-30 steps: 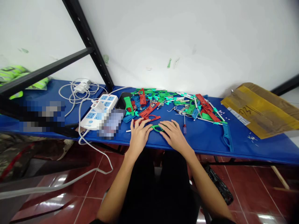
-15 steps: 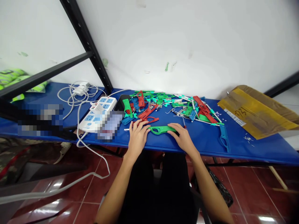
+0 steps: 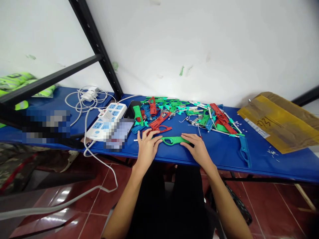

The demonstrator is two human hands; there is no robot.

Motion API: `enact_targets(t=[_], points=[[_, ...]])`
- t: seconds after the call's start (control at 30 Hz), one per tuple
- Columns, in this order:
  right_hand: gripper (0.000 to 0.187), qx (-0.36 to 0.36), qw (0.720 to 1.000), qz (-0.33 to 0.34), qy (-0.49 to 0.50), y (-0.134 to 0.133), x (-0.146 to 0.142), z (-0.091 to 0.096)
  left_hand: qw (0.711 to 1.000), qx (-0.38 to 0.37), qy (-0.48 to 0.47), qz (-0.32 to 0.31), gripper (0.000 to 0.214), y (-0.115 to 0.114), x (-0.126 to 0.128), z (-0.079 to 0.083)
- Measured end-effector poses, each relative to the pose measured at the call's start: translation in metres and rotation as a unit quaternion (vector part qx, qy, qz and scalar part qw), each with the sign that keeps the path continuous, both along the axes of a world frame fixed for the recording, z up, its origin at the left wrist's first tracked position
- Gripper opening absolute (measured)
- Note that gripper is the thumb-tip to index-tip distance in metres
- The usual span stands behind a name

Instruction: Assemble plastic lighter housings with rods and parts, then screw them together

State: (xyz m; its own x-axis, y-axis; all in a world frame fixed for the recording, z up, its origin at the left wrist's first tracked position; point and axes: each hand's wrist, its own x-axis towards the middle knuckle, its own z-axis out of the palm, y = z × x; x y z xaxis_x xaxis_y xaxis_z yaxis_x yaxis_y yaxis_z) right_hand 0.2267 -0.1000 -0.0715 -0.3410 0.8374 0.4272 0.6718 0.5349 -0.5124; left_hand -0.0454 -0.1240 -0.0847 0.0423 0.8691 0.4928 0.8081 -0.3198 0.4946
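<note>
A long green plastic handle piece (image 3: 174, 140) lies flat near the front edge of the blue table (image 3: 219, 156). My left hand (image 3: 147, 148) rests at its left end, fingers stretched over it. My right hand (image 3: 198, 148) lies flat on its right end, fingers apart. Neither hand lifts it. Behind the hands sprawls a pile of red, green and blue plastic parts (image 3: 184, 114) with thin metal rods. A red handle piece (image 3: 160, 128) lies just beyond my left fingers.
A white power strip (image 3: 106, 120) with tangled white cables (image 3: 83, 99) sits at left, a dark phone (image 3: 131, 109) beside it. A small screwdriver (image 3: 199, 131) lies by my right hand, a blue part (image 3: 244, 151) further right. Flattened cardboard (image 3: 279, 121) lies far right. A black rack post (image 3: 97, 46) crosses left.
My right hand slid to the right, uncovering most of the green handle piece. Both hands stay flat on its ends. The camera shifted slightly.
</note>
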Motion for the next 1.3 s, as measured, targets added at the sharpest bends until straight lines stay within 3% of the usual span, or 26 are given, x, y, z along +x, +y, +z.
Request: enact_targets(t=[0.27,0.43,0.53,0.63,0.7,0.8,0.9,1.0,1.07,1.1,1.2,1.27,1.3], points=[[0.038,0.086,0.988,0.003,-0.127,-0.011,-0.003,-0.002,0.998,-0.023,0.053,-0.001,0.013,0.011,0.0,0.009],[0.035,0.074,0.99,0.003,-0.118,-0.009,-0.003,-0.003,0.996,0.003,0.094,-0.003,0.013,0.008,0.002,0.013],[0.034,0.024,0.996,0.012,-0.085,-0.017,0.002,0.012,0.994,0.026,0.109,-0.009,0.014,-0.003,0.002,0.018],[0.039,-0.093,0.995,0.034,-0.004,-0.032,0.012,0.04,0.989,0.071,0.127,-0.041,0.015,-0.015,0.0,0.037],[0.045,-0.199,0.977,0.047,0.058,-0.04,0.016,0.058,0.981,0.115,0.146,-0.063,0.015,-0.018,-0.004,0.056],[0.043,-0.351,0.924,0.118,0.101,-0.05,0.013,0.071,0.96,0.191,0.176,-0.106,0.017,-0.016,-0.015,0.086],[0.048,-0.367,0.903,0.155,0.162,-0.058,-0.001,0.063,0.946,0.253,0.155,-0.13,0.031,-0.014,-0.023,0.1],[0.048,-0.311,0.913,0.107,0.242,-0.068,-0.019,0.045,0.96,0.259,-0.04,-0.096,0.061,-0.019,-0.009,0.091],[0.048,-0.279,0.915,0.067,0.284,-0.075,-0.033,0.034,0.934,0.229,-0.274,-0.032,0.069,-0.026,0.015,0.077],[0.048,-0.267,0.914,0.049,0.302,-0.078,-0.04,0.031,0.909,0.17,-0.379,-0.03,0.062,-0.028,0.028,0.069],[0.046,-0.245,0.916,0.015,0.317,-0.092,-0.057,0.025,0.78,-0.081,-0.603,-0.15,0.054,-0.03,0.064,0.055],[0.046,-0.241,0.918,0.004,0.316,-0.102,-0.063,0.024,0.698,-0.163,-0.662,-0.22,0.052,-0.028,0.078,0.054],[0.046,-0.242,0.916,0.003,0.321,-0.107,-0.065,0.023,0.671,-0.178,-0.676,-0.245,0.049,-0.028,0.081,0.055]])
